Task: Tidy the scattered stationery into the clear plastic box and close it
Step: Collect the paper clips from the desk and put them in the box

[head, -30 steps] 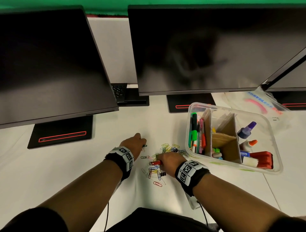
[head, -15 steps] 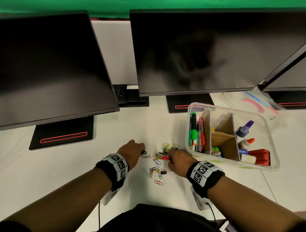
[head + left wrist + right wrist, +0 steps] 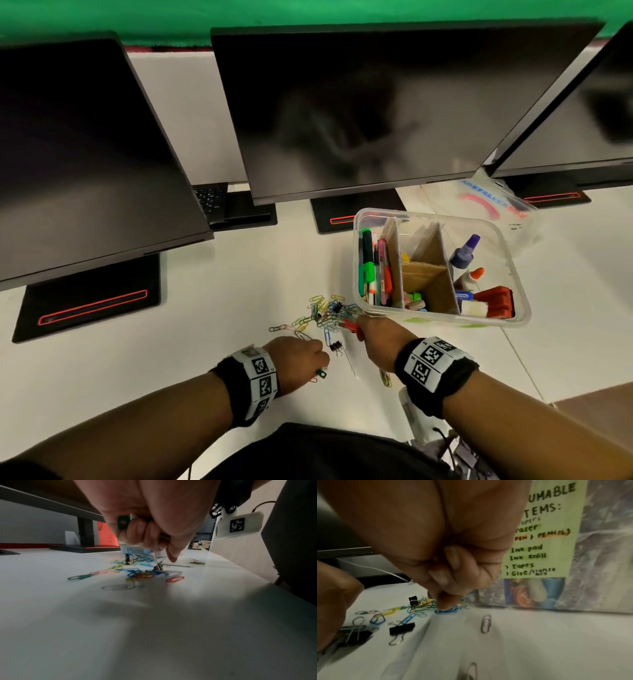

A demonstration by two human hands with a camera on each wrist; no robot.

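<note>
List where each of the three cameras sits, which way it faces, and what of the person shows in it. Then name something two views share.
Head: above the white desk, looking forward and down at the clear plastic box; both forearms show.
Left wrist: low over the desk, facing along the left hand toward the paper clips.
Right wrist: low, facing the box wall; right hand fills the top.
Shared: the black binder clip.

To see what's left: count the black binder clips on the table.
3 black binder clips: one in the paperclip pile, two nearer, by the left hand. Hands may hide more.
</note>
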